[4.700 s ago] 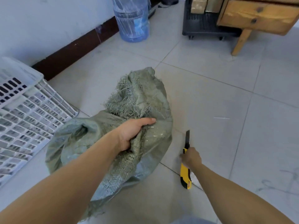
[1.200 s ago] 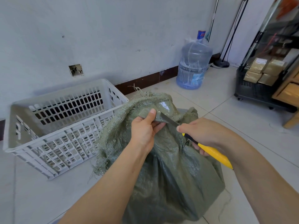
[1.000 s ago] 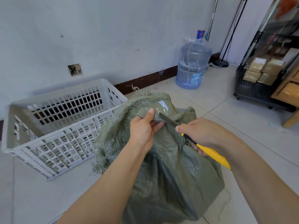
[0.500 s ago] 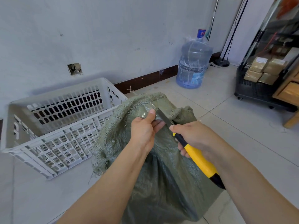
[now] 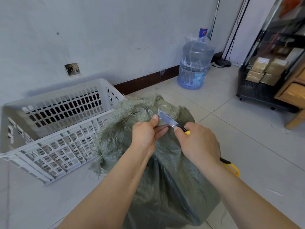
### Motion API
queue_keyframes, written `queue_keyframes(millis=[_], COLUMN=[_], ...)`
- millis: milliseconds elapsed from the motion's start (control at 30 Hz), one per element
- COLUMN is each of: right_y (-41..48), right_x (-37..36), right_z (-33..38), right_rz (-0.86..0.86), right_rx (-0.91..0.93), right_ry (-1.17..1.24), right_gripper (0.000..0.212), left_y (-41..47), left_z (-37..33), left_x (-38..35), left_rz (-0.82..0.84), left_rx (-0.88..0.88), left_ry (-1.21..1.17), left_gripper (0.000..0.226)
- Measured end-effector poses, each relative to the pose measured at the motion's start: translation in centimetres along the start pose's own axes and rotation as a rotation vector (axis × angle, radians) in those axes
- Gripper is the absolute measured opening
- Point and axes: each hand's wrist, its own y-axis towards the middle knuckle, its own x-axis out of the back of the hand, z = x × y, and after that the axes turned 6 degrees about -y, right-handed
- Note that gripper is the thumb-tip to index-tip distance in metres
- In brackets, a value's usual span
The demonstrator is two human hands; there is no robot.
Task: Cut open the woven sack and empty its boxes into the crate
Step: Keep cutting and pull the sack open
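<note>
The green woven sack [image 5: 165,171] stands on the floor, contents hidden. The left hand [image 5: 146,134] pinches its taped top; the right hand [image 5: 198,142] clenches a yellow knife [image 5: 171,122], blade at that tape. Beside it, the white crate [image 5: 54,129] looks empty. Farther off, a water jug [image 5: 194,63], label unreadable.

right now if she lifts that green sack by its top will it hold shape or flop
The woven sack will probably flop: its cloth creases under the left hand. The bulging lower body suggests some weight, so it may sag. The frayed top edge could slip or tear.
</note>
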Motion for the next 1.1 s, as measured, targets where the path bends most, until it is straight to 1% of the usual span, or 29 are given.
queue_keyframes(millis=[33,67,100,133,167,200,233,267,333,400,433,533,633,733,833,867,967,1000,1067,1100], right_y=[0.0,0.2,0.7,1.5,2.6,3.6,4.2,4.6,4.5,4.7,4.6,4.7,4.5,4.5,4.0,3.9,4.4,4.9,5.5,5.3], right_x=[-0.1,0.0,0.3,0.6,1.3,2.0,2.2,2.3,1.9,1.1,0.8,-0.1,-0.5,-1.0,-2.1,-2.2,-1.6,-1.4,-1.9,-2.7], right_z=[0.1,0.4,0.6,0.5,-0.1,-1.1,-1.9,-2.7,-4.1,-4.8,-5.1,-6.7,-7.3,-7.6,-8.1,-8.1,-6.8,-6.7,-7.9,-9.3], right_rz=[0.054,0.153,0.275,0.38,0.383,0.333,0.295,0.301,0.335,0.313,0.332,0.348,0.345,0.372,0.349,0.328,0.228,0.211,0.209,0.23], right_rx=[-0.003,-0.07,-0.193,-0.355,-0.495,-0.56,-0.59,-0.589,-0.589,-0.601,-0.604,-0.621,-0.583,-0.561,-0.551,-0.505,-0.346,-0.343,-0.402,-0.452], right_ry=[0.068,0.311,0.606,0.92,1.148,1.203,1.144,1.064,1.009,0.956,0.932,0.907,0.866,0.837,0.818,0.789,0.725,0.751,0.788,0.738], right_gripper=[0.04,0.04,0.041,0.04,0.037,0.034,0.032,0.032,0.033,0.033,0.034,0.036,0.04,0.042,0.039,0.038,0.039,0.038,0.04,0.041], left_y=[0.1,0.0,-0.2,-0.3,-0.6,-1.1,-1.3,-1.1,-0.8,-0.6,-0.5,-0.5,0.1,0.2,0.4,0.4,0.7,0.8,0.8,0.8], left_z=[0.0,0.1,0.3,1.0,2.0,2.7,3.2,3.4,3.1,2.5,2.4,2.3,2.4,2.8,3.1,3.1,3.3,3.3,3.2,3.2], left_x=[0.1,0.2,0.4,0.5,0.7,0.8,1.1,1.2,1.1,0.7,0.6,-0.1,-0.2,-0.7,-0.9,-1.0,-0.9,-0.8,-0.8,-0.8], left_rz=[-0.011,-0.02,-0.026,-0.036,-0.045,-0.057,-0.068,-0.066,-0.023,0.025,0.032,0.059,0.01,0.02,0.078,0.092,0.087,0.078,0.057,0.053], left_rx=[0.0,0.011,0.029,0.054,0.091,0.127,0.149,0.151,0.164,0.188,0.188,0.158,0.123,0.132,0.174,0.18,0.176,0.173,0.166,0.161], left_ry=[0.004,0.013,0.035,0.078,0.126,0.158,0.163,0.151,0.131,0.11,0.086,0.049,0.071,0.116,0.116,0.118,0.137,0.138,0.132,0.136], left_gripper=[0.017,0.017,0.016,0.016,0.017,0.02,0.023,0.024,0.023,0.022,0.021,0.019,0.026,0.03,0.016,0.012,0.009,0.009,0.008,0.01])
